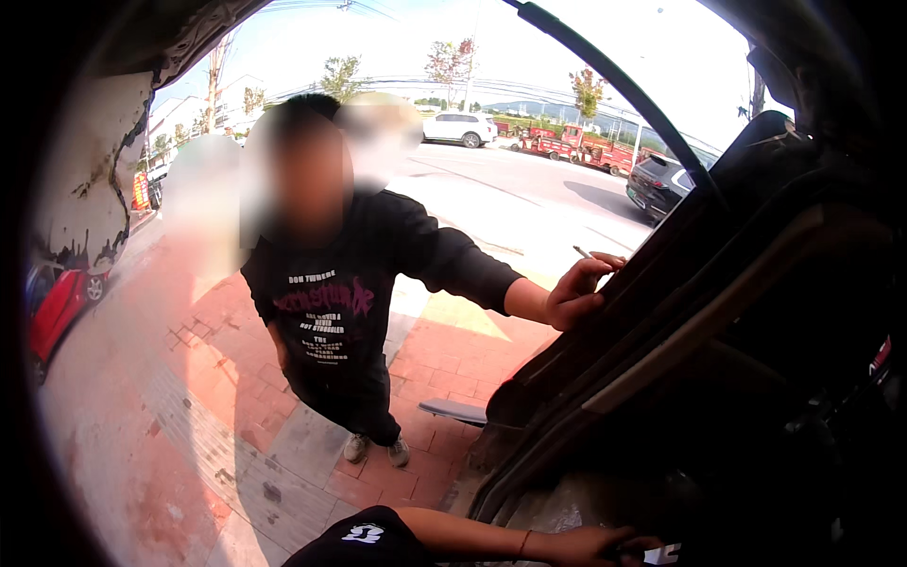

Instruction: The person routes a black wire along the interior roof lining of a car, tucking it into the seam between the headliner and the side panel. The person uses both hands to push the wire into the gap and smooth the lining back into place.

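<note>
Pinching looks the main risk: the left hand (pixel 595 546) lies low at the foot of the open car door (pixel 718 283), on a dark edge, and whether it clasps anything I cannot tell. The right hand is out of view. A bystander (pixel 340 312) on the pavement (pixel 189 425) rests a hand (pixel 578 295), cigarette (pixel 583 252) between the fingers, on the door's edge; a push could trap the fingers.
</note>
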A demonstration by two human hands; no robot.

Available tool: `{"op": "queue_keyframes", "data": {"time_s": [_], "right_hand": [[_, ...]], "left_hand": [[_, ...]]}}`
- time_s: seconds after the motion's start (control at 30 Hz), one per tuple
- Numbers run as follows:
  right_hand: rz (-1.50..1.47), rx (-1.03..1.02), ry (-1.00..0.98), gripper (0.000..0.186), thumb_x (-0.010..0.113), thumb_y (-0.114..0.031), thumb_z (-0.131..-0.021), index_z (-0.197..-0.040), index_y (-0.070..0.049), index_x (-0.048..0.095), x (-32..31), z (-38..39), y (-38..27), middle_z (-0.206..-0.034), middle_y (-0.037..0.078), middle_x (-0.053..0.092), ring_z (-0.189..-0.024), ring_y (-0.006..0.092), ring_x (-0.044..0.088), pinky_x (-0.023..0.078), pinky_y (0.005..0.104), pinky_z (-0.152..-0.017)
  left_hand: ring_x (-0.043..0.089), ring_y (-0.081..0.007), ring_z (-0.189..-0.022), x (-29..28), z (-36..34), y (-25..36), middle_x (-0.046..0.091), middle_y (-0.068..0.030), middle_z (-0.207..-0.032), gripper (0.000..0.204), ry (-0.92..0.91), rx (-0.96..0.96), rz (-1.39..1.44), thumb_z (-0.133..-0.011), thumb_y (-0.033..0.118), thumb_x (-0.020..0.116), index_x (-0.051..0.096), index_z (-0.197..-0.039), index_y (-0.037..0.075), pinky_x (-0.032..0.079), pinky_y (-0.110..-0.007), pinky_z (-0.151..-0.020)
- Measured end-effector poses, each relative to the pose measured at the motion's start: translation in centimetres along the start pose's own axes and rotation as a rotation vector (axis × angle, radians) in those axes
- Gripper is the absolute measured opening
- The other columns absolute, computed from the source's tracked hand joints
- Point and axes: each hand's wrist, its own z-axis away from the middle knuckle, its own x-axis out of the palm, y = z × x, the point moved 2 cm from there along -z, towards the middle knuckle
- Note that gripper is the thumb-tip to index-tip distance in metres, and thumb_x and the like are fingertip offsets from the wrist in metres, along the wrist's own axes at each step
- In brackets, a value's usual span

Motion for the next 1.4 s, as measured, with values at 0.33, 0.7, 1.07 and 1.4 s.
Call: {"op": "queue_keyframes", "data": {"time_s": [0.33,0.7,1.07,1.4], "right_hand": [[-0.141,-0.427,0.750,0.025,0.066,-0.021,-0.093,-0.111,-0.003,0.061,-14.3,-1.8,-12.0,-0.086,0.005,0.065,-0.073,0.0123,0.063,0.049,0.0247,-0.059],[0.428,-0.868,0.990,0.033,0.066,-0.030,-0.094,-0.113,-0.003,0.061,-24.3,-11.0,-29.5,-0.084,0.003,0.063,-0.070,0.0092,0.061,0.046,0.0222,-0.059],[-0.549,-0.442,0.577,0.031,0.062,-0.038,-0.096,-0.109,-0.011,0.058,-21.6,-1.3,-13.6,-0.070,0.004,0.059,-0.048,0.0116,0.052,0.041,0.0267,-0.043],[-0.688,-0.502,1.029,0.020,0.059,-0.033,-0.096,-0.097,-0.014,0.053,-25.3,7.3,-4.1,-0.059,0.001,0.052,-0.045,0.0122,0.046,0.040,0.0296,-0.043]], "left_hand": [[0.061,-0.0117,-0.066,-10.5,2.6,10.5,0.062,-0.0050,-0.074,0.030,0.308,0.018,0.017,-0.103,0.021,0.052,0.058,-0.121,-0.002,0.051,-0.028,-0.063],[0.063,-0.0356,-0.060,-16.0,-1.8,13.7,0.061,-0.0182,-0.067,0.021,0.561,0.188,-0.591,-0.089,0.011,0.063,0.061,-0.108,0.001,0.048,-0.039,-0.055],[0.067,-0.0373,-0.085,-9.0,-23.5,21.2,0.066,-0.0201,-0.091,0.042,0.038,0.870,-0.941,-0.086,0.032,0.064,0.060,-0.112,-0.001,0.054,-0.046,-0.071],[0.046,-0.0385,-0.125,-16.8,-36.8,32.9,0.055,-0.0209,-0.129,0.044,1.111,0.707,-2.280,-0.089,0.021,0.051,0.060,-0.124,-0.004,0.031,-0.048,-0.109]]}}
